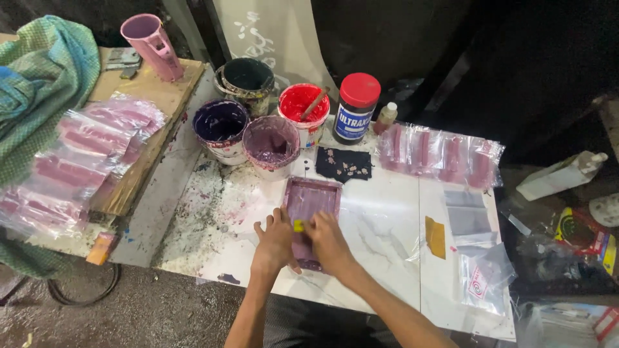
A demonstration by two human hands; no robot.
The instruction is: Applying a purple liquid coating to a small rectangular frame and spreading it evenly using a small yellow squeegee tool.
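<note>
Left to right: printed plastic bags [84,154] lay fanned out on a board, apparently drying, and 4 paint tubs sat just behind the small purple-stained screen frame [308,216], the mauve tub [271,145] nearest, likely for easy reach. Left hand [276,240] pressed flat on the frame's left edge, fingers together, apparently steadying it, while the right hand [329,240] had its fingers clamped on a small yellow squeegee [298,225] at mid-frame. More printed bags [442,154] lay at the white table's [387,245] far right, blank bags [480,258] nearer.
</note>
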